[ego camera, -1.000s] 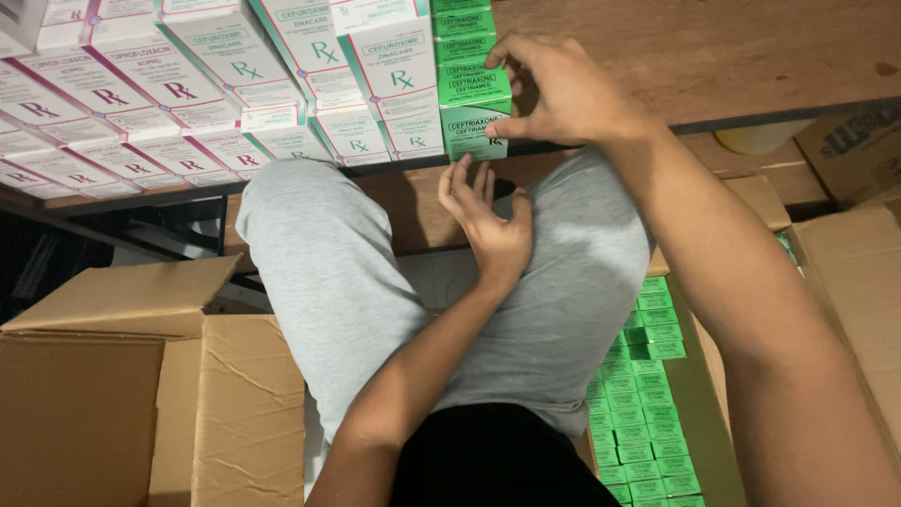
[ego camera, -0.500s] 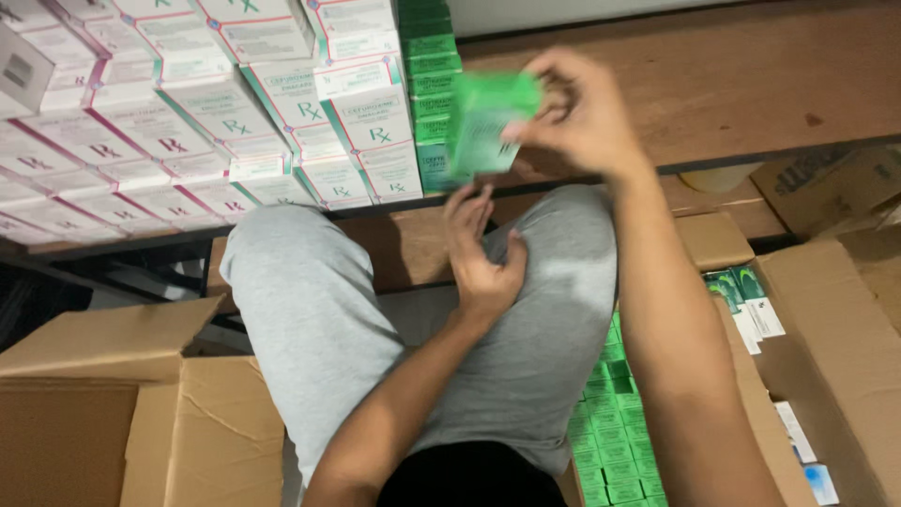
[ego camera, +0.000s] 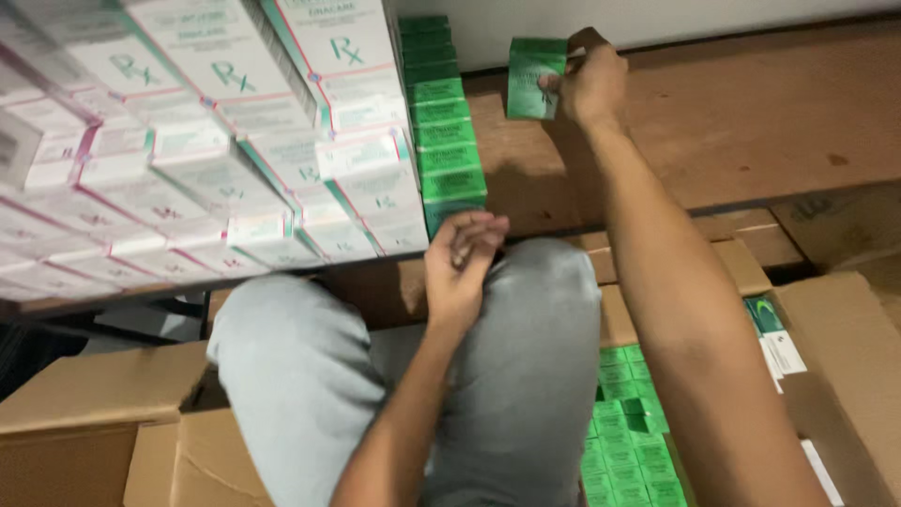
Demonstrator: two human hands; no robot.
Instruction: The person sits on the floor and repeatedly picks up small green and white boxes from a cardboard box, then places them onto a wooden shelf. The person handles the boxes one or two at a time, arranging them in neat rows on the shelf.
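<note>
The right hand [ego camera: 591, 84] grips a small green box [ego camera: 535, 79] at twelve o'clock on the wooden shelf [ego camera: 751, 122] — right of the green stack [ego camera: 449, 141]. The left hand [ego camera: 462, 263] rests loosely curled, holding nothing, on the grey-clad knee [ego camera: 535, 319].

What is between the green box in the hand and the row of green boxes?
In the head view, only bare wooden shelf lies between the green box and the row.

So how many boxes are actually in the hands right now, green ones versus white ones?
Green: 1, the green box gripped by the right hand above the wooden shelf.
White: 0; the white boxes sit stacked on the shelf, and the left hand is empty.
Total: 1
</note>
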